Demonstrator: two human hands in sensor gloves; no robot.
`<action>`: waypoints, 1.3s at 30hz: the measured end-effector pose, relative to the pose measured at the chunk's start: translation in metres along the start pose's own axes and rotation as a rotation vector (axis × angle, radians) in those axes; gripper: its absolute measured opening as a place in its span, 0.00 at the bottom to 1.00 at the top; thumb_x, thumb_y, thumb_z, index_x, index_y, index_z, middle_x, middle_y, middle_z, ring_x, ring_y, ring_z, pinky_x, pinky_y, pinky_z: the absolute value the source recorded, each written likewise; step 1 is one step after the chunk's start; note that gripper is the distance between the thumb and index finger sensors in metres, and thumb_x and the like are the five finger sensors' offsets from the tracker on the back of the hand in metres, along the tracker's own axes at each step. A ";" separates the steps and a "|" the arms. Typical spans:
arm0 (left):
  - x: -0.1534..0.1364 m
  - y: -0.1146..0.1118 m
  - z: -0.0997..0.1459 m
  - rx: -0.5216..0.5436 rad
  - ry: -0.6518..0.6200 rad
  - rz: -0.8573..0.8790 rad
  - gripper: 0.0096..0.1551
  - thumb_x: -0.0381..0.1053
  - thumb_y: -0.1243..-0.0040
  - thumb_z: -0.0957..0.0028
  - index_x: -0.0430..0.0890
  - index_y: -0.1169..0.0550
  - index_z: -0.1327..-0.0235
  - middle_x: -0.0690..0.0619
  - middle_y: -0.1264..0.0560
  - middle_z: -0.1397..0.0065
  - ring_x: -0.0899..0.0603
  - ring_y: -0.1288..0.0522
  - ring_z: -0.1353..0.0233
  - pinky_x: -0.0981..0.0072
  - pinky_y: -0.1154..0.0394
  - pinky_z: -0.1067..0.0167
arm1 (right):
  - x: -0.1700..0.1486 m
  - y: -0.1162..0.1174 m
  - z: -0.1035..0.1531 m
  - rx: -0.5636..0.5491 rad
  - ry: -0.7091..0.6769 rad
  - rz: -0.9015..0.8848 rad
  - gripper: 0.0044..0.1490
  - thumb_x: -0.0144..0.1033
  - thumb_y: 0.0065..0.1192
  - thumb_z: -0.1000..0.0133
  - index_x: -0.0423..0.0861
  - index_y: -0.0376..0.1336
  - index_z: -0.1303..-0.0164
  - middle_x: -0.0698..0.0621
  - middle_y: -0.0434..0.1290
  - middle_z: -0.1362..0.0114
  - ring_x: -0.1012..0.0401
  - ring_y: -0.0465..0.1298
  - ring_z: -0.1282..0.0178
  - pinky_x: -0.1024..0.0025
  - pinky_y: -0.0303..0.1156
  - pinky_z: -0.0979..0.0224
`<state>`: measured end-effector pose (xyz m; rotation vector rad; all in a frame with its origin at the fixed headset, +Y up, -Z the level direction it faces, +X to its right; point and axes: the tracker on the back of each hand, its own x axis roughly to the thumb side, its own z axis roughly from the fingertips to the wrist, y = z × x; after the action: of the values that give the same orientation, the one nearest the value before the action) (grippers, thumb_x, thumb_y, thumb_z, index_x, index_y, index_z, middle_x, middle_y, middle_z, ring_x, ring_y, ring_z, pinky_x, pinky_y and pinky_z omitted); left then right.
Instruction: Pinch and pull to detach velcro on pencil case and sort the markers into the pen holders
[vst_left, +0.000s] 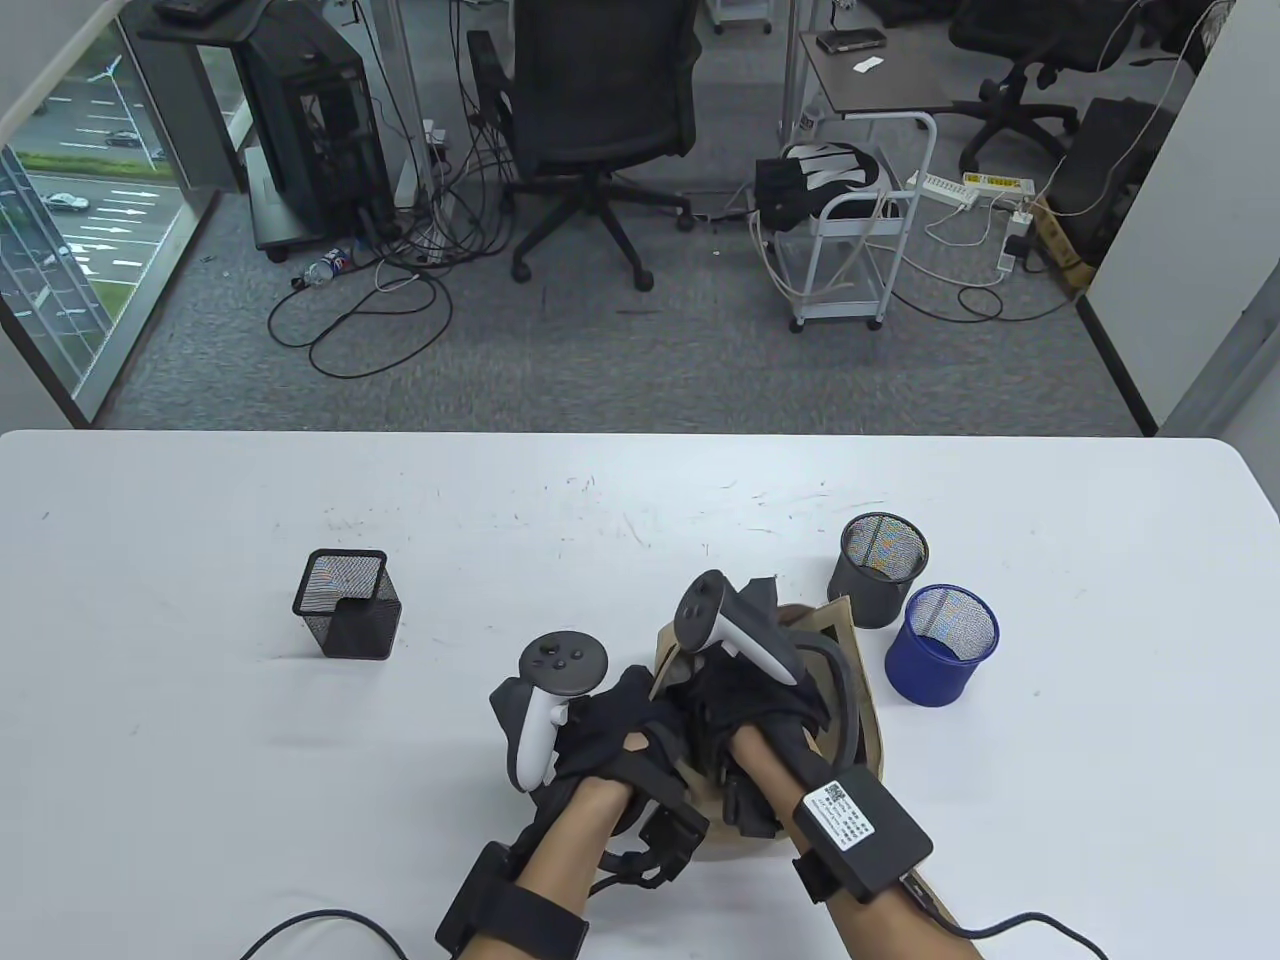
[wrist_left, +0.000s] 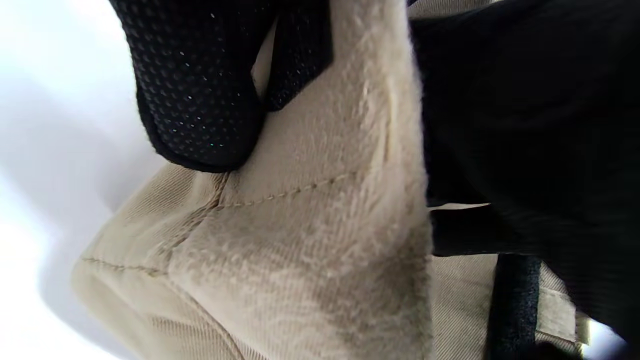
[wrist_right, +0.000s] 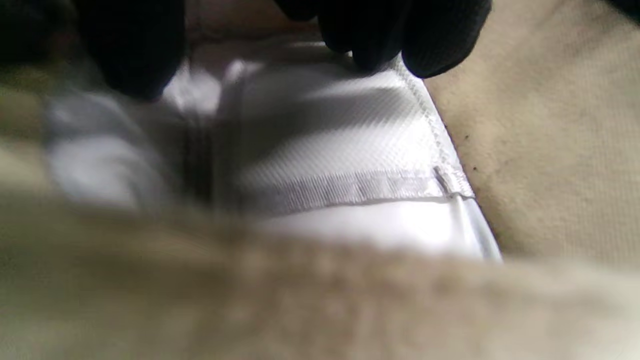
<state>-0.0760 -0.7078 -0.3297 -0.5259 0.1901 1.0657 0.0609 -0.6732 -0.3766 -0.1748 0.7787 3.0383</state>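
Note:
A beige fabric pencil case lies near the table's front edge, mostly covered by both gloved hands. My left hand grips its left side; in the left wrist view the fingers pinch the fuzzy velcro flap of the pencil case. My right hand is curled on top of the case. In the right wrist view its fingertips hold the edge of a white woven strip inside the beige fabric. No markers show in any view.
A black square mesh holder stands at the left of the white table. A black round mesh holder and a blue round one stand just right of the case. Cables trail from both wrists over the front edge.

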 end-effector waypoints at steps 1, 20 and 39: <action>-0.001 0.001 0.001 -0.008 -0.002 0.007 0.40 0.44 0.47 0.40 0.34 0.42 0.16 0.28 0.32 0.21 0.28 0.19 0.35 0.59 0.09 0.59 | 0.002 0.003 -0.001 -0.009 0.013 0.035 0.65 0.61 0.74 0.55 0.35 0.52 0.18 0.31 0.59 0.16 0.35 0.67 0.24 0.39 0.70 0.34; -0.008 0.034 0.006 0.086 -0.041 0.190 0.40 0.45 0.49 0.40 0.33 0.43 0.17 0.27 0.34 0.21 0.29 0.19 0.34 0.61 0.08 0.59 | -0.085 -0.028 0.036 -0.279 0.041 -0.223 0.54 0.44 0.73 0.48 0.36 0.49 0.19 0.33 0.67 0.22 0.45 0.81 0.37 0.53 0.78 0.42; -0.052 0.027 -0.028 -0.030 0.081 0.053 0.39 0.45 0.47 0.41 0.33 0.40 0.17 0.27 0.32 0.22 0.28 0.19 0.34 0.58 0.09 0.58 | -0.131 0.012 -0.024 0.056 -0.003 -0.425 0.36 0.33 0.75 0.49 0.39 0.66 0.30 0.41 0.82 0.39 0.54 0.88 0.58 0.63 0.82 0.57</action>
<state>-0.1214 -0.7522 -0.3419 -0.5940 0.2604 1.1007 0.1929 -0.6922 -0.3779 -0.2935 0.7168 2.6149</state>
